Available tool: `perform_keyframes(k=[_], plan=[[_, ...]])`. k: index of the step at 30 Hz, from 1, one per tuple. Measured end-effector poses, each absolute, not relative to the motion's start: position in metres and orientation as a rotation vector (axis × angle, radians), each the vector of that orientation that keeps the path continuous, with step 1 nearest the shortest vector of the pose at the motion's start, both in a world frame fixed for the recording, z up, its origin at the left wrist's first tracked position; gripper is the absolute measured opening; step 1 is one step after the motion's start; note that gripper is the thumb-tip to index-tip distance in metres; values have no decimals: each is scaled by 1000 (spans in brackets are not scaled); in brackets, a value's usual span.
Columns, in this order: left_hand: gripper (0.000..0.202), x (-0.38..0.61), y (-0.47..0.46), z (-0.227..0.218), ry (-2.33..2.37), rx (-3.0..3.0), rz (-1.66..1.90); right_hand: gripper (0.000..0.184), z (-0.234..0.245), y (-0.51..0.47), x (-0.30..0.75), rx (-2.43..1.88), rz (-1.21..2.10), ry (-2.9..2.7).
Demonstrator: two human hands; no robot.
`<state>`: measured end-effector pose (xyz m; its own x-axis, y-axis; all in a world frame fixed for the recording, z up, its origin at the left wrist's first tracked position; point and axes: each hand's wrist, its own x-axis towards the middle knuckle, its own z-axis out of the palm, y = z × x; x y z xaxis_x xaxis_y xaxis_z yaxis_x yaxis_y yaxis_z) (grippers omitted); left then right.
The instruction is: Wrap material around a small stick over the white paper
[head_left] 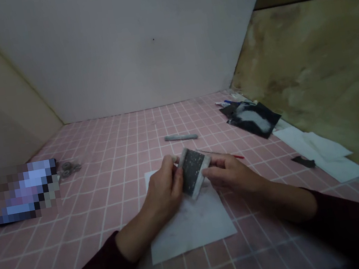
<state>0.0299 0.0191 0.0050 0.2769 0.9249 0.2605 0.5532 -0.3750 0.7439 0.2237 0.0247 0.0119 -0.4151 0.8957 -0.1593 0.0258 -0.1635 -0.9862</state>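
Note:
A small dark rectangular panel (pixel 194 171) is tilted up between my two hands. Pale grey strips run along two of its opposite sides, and white specks dot its dark face. My left hand (pixel 166 181) grips the left strip side, thumb in front. On the other side, my right hand (pixel 224 169) pinches the pale strip between thumb and fingers. Below the panel lies a white sheet of paper (pixel 189 230). A thin tool with a red end (pixel 239 156) lies partly behind my right hand. Farther off rests a grey bar (pixel 181 137), apart from both hands.
A pink tablecloth with white grid lines (pixel 103 175) covers the surface. At left lies a phone (pixel 24 192), partly pixelated, beside small round grey pieces (pixel 67 168). Black sheets with white powder (pixel 254 116), white papers (pixel 328 147) and a black scrap (pixel 303 161) lie right.

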Motion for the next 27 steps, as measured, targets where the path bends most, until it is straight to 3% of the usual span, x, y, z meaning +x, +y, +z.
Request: perform_keyframes(k=[11, 20, 27], plan=[[24, 23, 25, 8, 1364, 2203, 1020, 16, 14, 23, 221, -1097, 1715, -1323], [13, 20, 23, 11, 1291, 2376, 1145, 17, 10, 25, 221, -1094, 1841, -1207], [14, 25, 20, 5, 1230, 2472, 979, 22, 11, 22, 220, -1030, 1938, -1183]])
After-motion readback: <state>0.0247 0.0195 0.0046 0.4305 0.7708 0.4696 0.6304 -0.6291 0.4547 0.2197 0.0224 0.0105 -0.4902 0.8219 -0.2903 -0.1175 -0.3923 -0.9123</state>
